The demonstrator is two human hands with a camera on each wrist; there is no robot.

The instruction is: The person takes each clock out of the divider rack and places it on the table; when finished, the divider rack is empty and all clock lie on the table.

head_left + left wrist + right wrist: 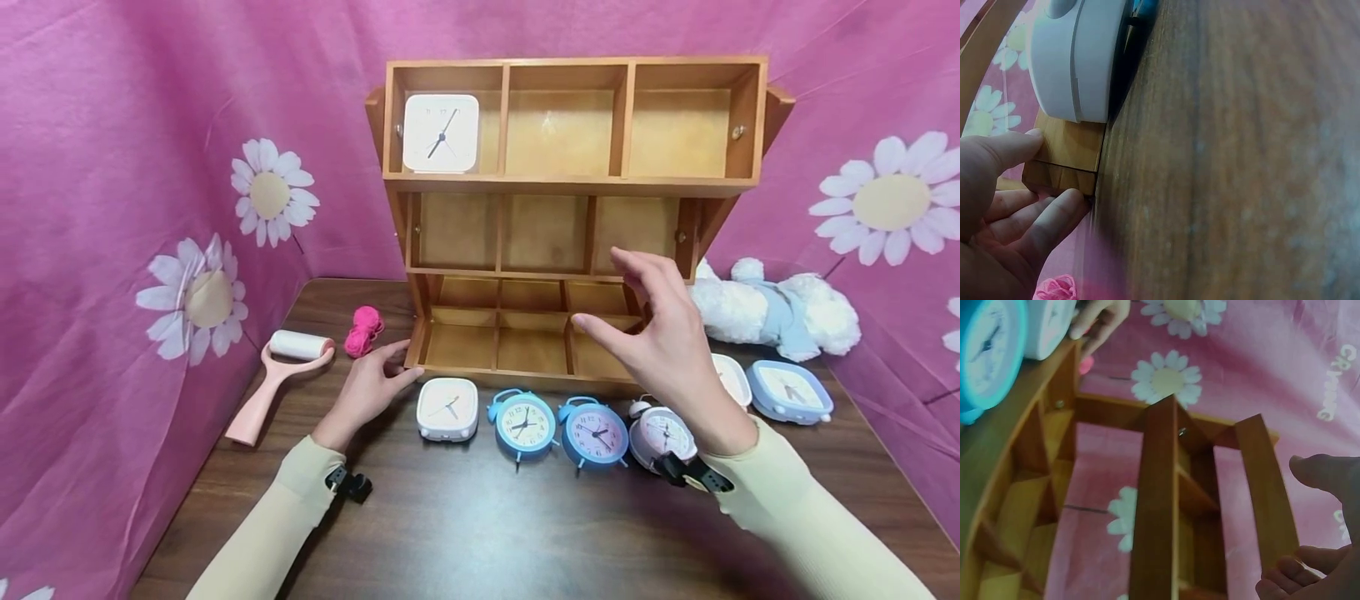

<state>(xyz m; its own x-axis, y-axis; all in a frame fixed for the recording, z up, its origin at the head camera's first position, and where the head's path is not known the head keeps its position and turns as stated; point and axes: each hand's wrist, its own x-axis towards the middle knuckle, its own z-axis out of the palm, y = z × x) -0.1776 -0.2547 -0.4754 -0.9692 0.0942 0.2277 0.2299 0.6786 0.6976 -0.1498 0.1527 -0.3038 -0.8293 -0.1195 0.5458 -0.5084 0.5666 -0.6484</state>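
My left hand (369, 385) pinches the lower left corner of a three-tier wooden shelf (570, 188). In the left wrist view its thumb lies on the front of the wooden corner (1069, 147), with the fingers around the end. My right hand (663, 337) hovers before the shelf's right side, thumb and fingers spread apart, holding nothing. A white square clock (420, 157) stands in the top left compartment. Along the shelf's front stand a white square clock (447, 410), two blue round alarm clocks (525, 423) and a white round alarm clock (666, 429), partly covered by my right wrist.
To the right are another white clock (735, 379), partly hidden, and a light blue clock (789, 392). A white plush toy (780, 312) lies behind them. At the left lie a pink lint roller (258, 400) and a pink yarn skein (363, 331). Pink floral cloth (337, 167) hangs behind.
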